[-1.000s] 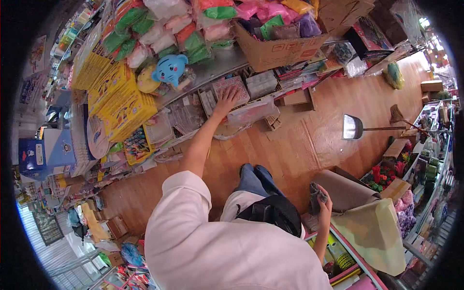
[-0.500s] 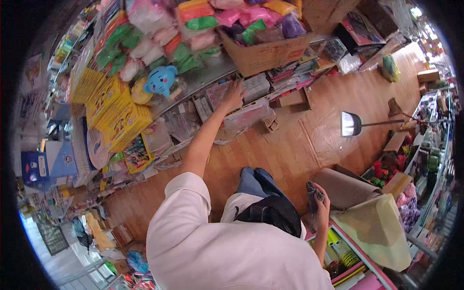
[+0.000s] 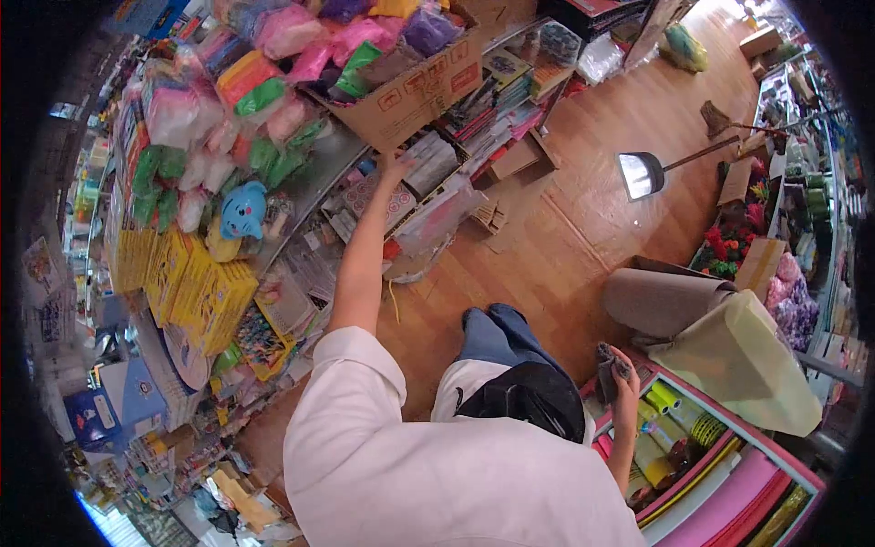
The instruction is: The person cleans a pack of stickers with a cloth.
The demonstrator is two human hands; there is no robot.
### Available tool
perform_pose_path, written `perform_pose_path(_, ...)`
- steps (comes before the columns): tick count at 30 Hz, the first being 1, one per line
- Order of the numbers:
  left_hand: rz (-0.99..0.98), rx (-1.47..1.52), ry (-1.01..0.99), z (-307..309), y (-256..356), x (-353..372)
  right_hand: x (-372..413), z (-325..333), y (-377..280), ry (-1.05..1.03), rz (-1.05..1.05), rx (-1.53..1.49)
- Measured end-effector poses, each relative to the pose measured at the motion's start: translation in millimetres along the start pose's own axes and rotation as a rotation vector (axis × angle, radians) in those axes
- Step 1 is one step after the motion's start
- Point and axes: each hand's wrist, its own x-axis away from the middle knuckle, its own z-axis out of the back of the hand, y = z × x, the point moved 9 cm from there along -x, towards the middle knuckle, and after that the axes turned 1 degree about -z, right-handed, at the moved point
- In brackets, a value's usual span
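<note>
My left arm reaches out over the shelf, and my left hand is at the lower edge of a cardboard carton, its fingers stretched out. Just below that hand lies a sheet with red round patterns; stacks of pale packets are right beside it. Down at my side, my right hand is closed around a crumpled dark grey cloth. The carton is heaped with colourful plastic-wrapped packs.
Left on the shelf are a blue elephant-faced item and stacked yellow booklets. A long-handled dustpan stands on the wooden floor. Rolled sheet material and an open-topped case of rolls are at my right.
My view has turned, so the shelf and floor sit differently in it. My left hand has moved along the shelf edge to the carton's lower edge. The cloth stays in my right hand.
</note>
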Motion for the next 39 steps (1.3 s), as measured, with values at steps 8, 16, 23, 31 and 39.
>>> perform_pose_path(8, -0.315, -0.178, 0.241, 59, 92, 55, -6, -22, -35, -0.072, 0.092, 0.101)
perform_pose_path(16, -0.078, 0.2, 0.541, 132, 81, 167, -41, -62, -64, -0.293, 0.211, 0.033)
perform_pose_path(23, 0.169, 0.789, 0.389, 82, 88, 341, -20, -203, -146, -0.648, 0.79, 0.486)
perform_pose_path(31, 0.253, 1.108, 0.326, 76, 192, 442, 75, -335, -114, -0.931, 1.411, 1.084)
perform_pose_path(39, 0.223, 1.031, 0.524, 121, 234, 487, 91, -300, -137, -0.985, 1.482, 1.046)
